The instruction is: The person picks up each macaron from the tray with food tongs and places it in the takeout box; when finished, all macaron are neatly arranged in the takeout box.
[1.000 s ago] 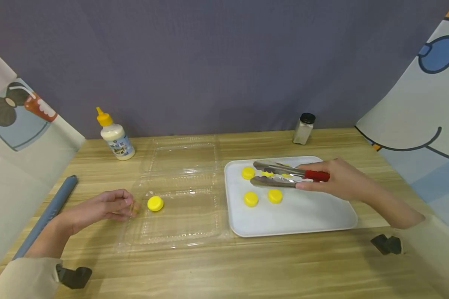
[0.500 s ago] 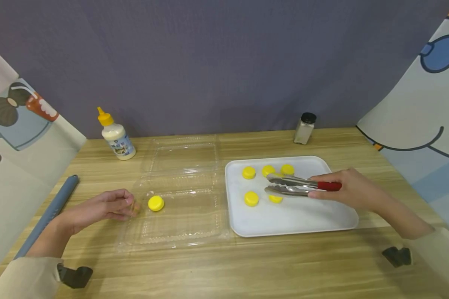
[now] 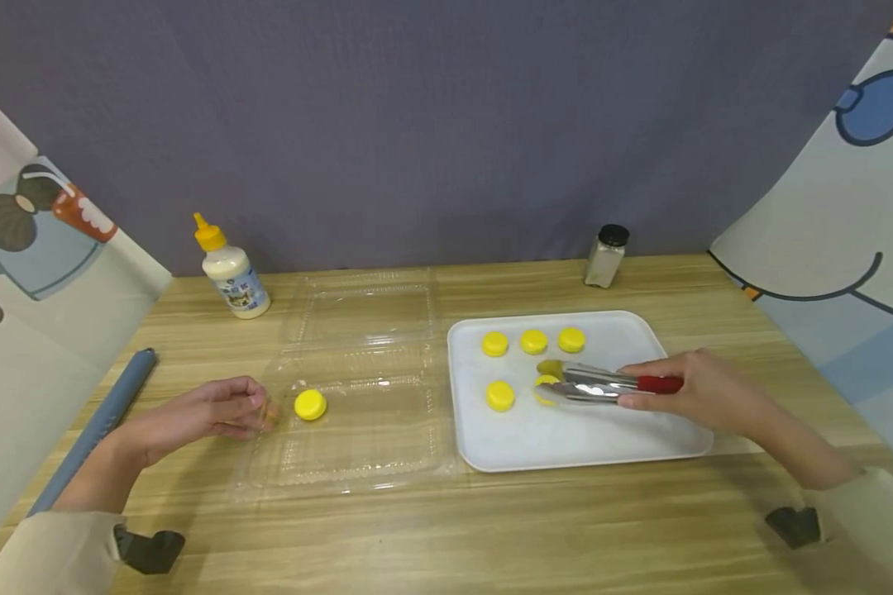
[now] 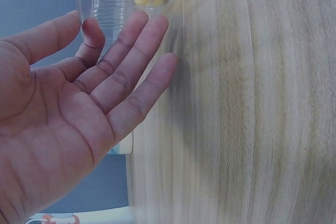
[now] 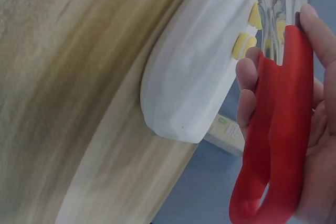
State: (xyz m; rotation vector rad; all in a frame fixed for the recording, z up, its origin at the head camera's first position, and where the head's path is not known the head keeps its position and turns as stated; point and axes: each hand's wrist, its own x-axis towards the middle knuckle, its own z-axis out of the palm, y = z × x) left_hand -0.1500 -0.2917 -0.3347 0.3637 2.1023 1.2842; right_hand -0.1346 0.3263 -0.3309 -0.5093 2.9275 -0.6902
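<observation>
My right hand (image 3: 688, 388) grips metal tongs (image 3: 595, 385) by their red handle (image 5: 286, 129). The parted tips of the tongs straddle a yellow macaron (image 3: 542, 390) in the front row on a white tray (image 3: 603, 442). Another front-row macaron (image 3: 500, 396) sits to its left, and a row of 3 lies behind. My left hand (image 3: 201, 413) pinches the left edge of a clear plastic clamshell box (image 3: 372, 430) between thumb and index finger; its other fingers (image 4: 128, 77) stretch out loosely. One macaron (image 3: 310, 405) lies inside the box near that edge.
The box's open lid (image 3: 365, 314) lies flat behind its base. A squeeze bottle (image 3: 234, 281) with a yellow cap stands at the back left, a black-capped jar (image 3: 606, 258) at the back right. A grey-blue rod (image 3: 97, 426) lies along the left edge, beside my left forearm.
My right hand has moved the tongs right and toward me, from over the back row down to a front-row macaron. My left hand keeps its place on the box.
</observation>
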